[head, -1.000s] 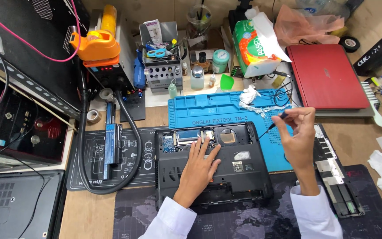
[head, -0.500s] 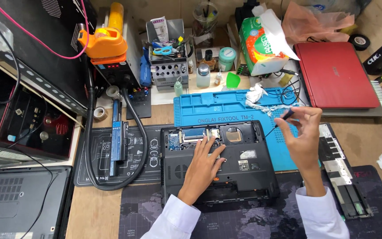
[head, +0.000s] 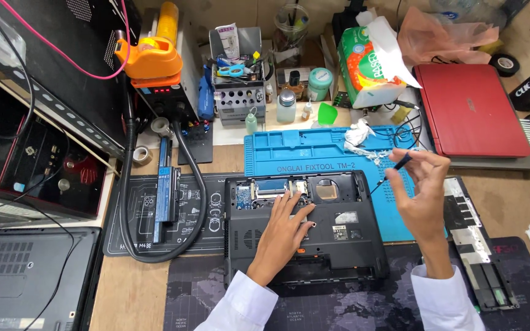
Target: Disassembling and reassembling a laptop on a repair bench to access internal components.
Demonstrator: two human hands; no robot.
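The right hand (head: pixel 423 195) pinches a thin black screwdriver (head: pixel 394 168) in its fingertips, tip angled down toward eight o'clock, hovering just off the upturned black laptop base (head: pixel 332 245). The left hand (head: pixel 284 228) lies flat and empty on that base, fingers at twelve o'clock reaching the opened bay. It looks like mid-teardown, screws coming out. Seating the tip squarely in a screw seems the need; blue mat (head: pixel 302 150) behind.

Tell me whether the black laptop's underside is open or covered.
Open: the black laptop lies bottom-up, cover panels off, circuit boards exposed under the left hand.
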